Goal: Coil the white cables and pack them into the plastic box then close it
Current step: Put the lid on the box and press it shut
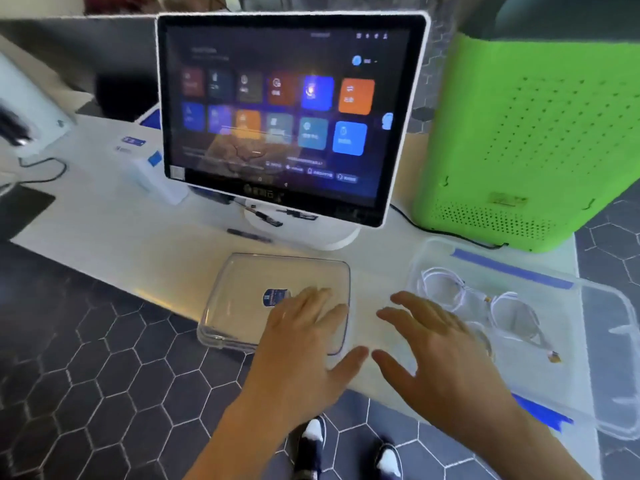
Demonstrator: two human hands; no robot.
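While both hands hover palm-down over the table edge, the white cables lie loosely looped on the clear lid at right, just beyond and to the right of the right hand, whose fingertips overlap the lid's near-left corner. Clear box (blue sticker showing through it) sits front-center w/ the left hand over its near-right part; can't tell if the palm actually touches. Both hands are spread, fingers splayed, gripping nothing, thumbs pointing toward each other w/ a small gap between. Forearms come up from the bottom edge, angled inward. Blue tape strips mark the lid's far and near edges. Behind the box stands a monitor w/ lit app tiles; a green case sits back right.
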